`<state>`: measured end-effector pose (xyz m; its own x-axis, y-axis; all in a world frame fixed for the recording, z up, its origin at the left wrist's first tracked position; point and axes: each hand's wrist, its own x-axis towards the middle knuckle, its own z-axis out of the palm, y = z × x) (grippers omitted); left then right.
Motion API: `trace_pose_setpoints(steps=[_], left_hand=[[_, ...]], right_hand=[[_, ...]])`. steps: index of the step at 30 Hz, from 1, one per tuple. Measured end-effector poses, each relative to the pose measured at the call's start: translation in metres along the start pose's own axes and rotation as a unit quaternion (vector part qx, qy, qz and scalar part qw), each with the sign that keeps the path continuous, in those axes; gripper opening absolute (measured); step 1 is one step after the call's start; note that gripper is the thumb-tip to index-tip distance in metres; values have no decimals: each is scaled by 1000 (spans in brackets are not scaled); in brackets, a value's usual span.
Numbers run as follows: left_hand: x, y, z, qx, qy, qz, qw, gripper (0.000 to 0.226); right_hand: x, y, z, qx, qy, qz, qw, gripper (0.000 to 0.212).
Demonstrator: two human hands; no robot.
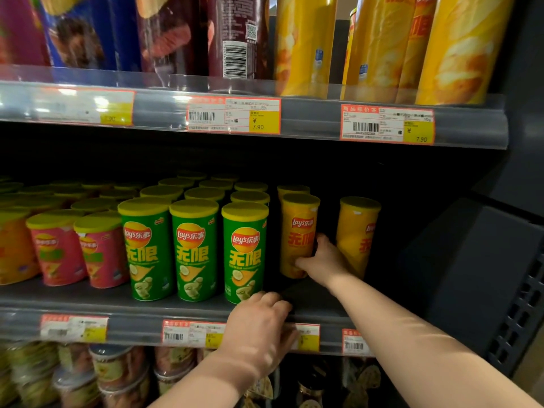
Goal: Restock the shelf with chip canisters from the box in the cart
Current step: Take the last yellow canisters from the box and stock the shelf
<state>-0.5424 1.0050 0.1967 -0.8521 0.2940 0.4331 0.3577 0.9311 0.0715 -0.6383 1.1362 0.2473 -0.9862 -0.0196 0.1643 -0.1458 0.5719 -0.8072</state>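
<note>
Light comes from overhead and in front: the green canisters [194,248] at centre are bright and sharp. Glare at 10 o'clock whitens a price label [85,107] on the upper shelf rail [309,119]. The recess toward 3 o'clock is near black, dimming the yellow canister [297,231] beside it. Tall canisters [306,45] at 12 o'clock are blurred. The lower shelf rail [135,328] bows with wide-angle distortion; snack cups [117,369] at 7 o'clock are dim, soft.

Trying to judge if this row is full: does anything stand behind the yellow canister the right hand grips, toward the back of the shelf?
Yes. A second yellow canister stands directly behind the gripped canister in the right hand, only its lid and upper rim showing. Whether they touch cannot be told.
</note>
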Motion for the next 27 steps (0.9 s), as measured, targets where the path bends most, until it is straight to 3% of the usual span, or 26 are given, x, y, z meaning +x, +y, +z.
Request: trace_pose_setpoints(steps=[9, 13, 14, 18, 21, 23, 27], left_hand=[[0, 1, -6, 0, -47, -14, 999, 42], [1, 2, -8, -8, -53, -9, 999, 34], [0, 2, -6, -12, -40, -10, 999, 33], [-2, 4, -6, -15, -31, -10, 999, 41], [-1, 3, -6, 7, 5, -2, 1000, 44], [-1, 3, -6, -2, 2, -1, 1000, 42], [-1, -2, 0, -6, -10, 7, 1000, 33]], right_hand=[[0, 8, 0, 12, 44, -5, 999, 72], [-13, 22, -20, 10, 158, -43, 987, 33], [-15, 27, -27, 6, 187, -43, 981, 31], [-11, 35, -46, 25, 259, 14, 965, 62], [-3, 41, -46, 67, 193, 88, 975, 87], [1, 47, -42, 62, 130, 99, 985, 83], [2, 44, -38, 18, 104, 80, 991, 73]])
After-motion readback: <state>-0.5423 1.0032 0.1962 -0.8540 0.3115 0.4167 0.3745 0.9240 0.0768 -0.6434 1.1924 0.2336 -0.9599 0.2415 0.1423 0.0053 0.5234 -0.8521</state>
